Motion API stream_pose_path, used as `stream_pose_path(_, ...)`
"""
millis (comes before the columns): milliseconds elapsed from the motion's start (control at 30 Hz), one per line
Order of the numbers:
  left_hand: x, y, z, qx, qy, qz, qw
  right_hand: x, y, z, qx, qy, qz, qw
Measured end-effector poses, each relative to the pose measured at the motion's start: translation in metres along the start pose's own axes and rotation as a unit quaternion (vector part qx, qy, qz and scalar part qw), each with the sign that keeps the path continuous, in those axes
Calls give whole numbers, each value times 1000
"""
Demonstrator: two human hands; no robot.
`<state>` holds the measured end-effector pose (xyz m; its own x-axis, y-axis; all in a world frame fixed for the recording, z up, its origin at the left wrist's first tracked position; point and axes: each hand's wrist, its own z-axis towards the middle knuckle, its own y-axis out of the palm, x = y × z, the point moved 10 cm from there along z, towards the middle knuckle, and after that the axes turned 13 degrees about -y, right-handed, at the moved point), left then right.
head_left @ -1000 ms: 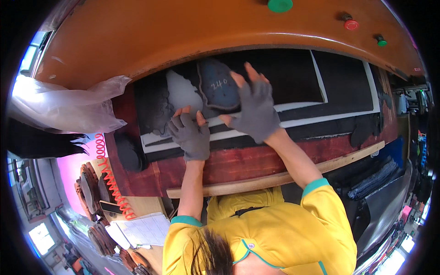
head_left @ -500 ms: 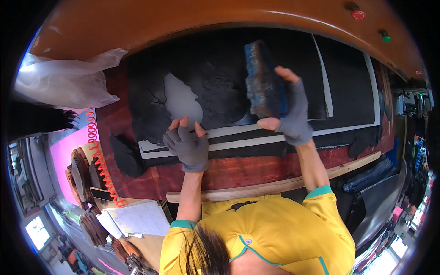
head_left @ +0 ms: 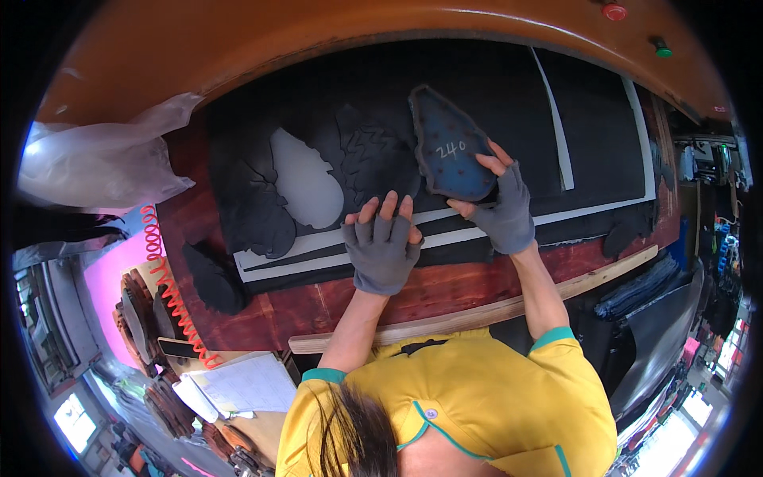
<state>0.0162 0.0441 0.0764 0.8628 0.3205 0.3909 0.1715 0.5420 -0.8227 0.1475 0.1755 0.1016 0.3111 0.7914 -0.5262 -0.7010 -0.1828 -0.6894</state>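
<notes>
Here the right hand grasps a blue sole-shaped die, tilted above the black sheet. The left hand presses flat, released, on the sheet's near edge. Next, the die likely needs laying flat beside the cut-out hole.

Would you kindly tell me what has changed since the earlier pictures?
The right hand lifted the sole-shaped die off the black sheet, tipped it on edge, then turned it flat-side up. The left hand stayed pressed on the sheet; the white cut-out remains.

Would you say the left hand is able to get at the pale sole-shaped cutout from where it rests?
Probably yes: the left hand lies flat, holding nothing, and the pale sole-shaped cutout sits just beyond, uncovered.
</notes>
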Motion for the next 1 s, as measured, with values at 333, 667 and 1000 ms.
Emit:
stream_pose_path(333,-15,24,44,29,-1,16,999,41,14,29,26,-36,46,998)
stream_pose_path(667,6,9,141,159,15,-15,987,31,-9,43,116,-90,-71,987)
stream_pose_path(1000,138,-5,259,271,251,70,927,57,29,-3,-3,-35,-34,999)
